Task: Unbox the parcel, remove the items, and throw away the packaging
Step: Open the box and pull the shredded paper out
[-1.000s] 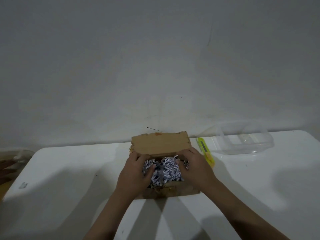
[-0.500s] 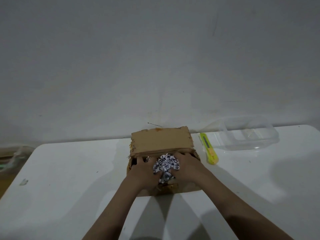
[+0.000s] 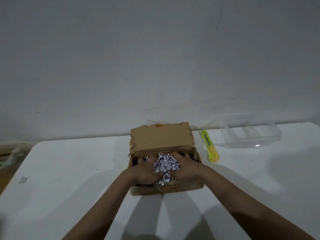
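A brown cardboard box (image 3: 161, 141) stands open on the white table (image 3: 69, 170), its lid flap raised at the back. Inside lies a wad of shredded white-and-blue paper (image 3: 165, 164). My left hand (image 3: 144, 170) and my right hand (image 3: 185, 168) reach into the box from either side and squeeze the paper between them, fingers curled down into the box. Whatever lies under the paper is hidden.
A yellow-green utility knife (image 3: 209, 148) lies just right of the box. Further right sits a clear plastic container (image 3: 249, 134) by the wall. A small scrap (image 3: 22, 179) lies near the table's left edge, where something unclear shows beyond it.
Both hands have closed in toward each other and bunched the shredded paper into a tighter, higher wad. The view has shifted slightly.
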### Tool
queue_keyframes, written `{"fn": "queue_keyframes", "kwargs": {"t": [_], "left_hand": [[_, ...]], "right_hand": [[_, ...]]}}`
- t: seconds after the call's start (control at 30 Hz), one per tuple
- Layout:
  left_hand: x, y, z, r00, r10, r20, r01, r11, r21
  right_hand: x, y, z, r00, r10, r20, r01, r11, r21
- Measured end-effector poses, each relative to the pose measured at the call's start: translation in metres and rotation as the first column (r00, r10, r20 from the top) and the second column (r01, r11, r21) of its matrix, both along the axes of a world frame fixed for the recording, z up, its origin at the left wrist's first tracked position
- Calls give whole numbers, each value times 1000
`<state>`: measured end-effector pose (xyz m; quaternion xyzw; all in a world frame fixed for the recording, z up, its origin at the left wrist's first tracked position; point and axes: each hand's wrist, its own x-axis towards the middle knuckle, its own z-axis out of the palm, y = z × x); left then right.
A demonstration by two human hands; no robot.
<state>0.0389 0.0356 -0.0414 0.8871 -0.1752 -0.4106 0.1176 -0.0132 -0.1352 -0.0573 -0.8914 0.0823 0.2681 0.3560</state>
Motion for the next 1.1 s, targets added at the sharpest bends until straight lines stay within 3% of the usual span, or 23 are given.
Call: {"fn": "queue_keyframes", "kwargs": {"t": [0.2, 0.37, 0.6, 0.77, 0.93, 1.1], "left_hand": [[-7, -6, 8, 995, -103, 12, 102, 993, 58], [3, -4, 1, 996, -75, -37, 79, 987, 139], [-1, 6, -4, 990, 84, -112, -96, 989, -110], [-10, 6, -1, 987, 146, -71, -157, 967, -201], [-13, 4, 7, 997, 80, -10, -81, 991, -110], [-21, -7, 20, 990, -123, 75, 119, 992, 47]], "right_hand": [[1, -2, -7, 1000, -22, 8, 22, 998, 66], [0, -2, -11, 999, -20, 50, 17, 997, 70], [-2, -1, -8, 998, -44, 53, 38, 994, 103], [-3, -2, -6, 996, -59, 61, 52, 993, 102], [-8, -3, -6, 992, -47, 113, 46, 999, 12], [-7, -2, -5, 991, 65, 117, -59, 997, -56]]}}
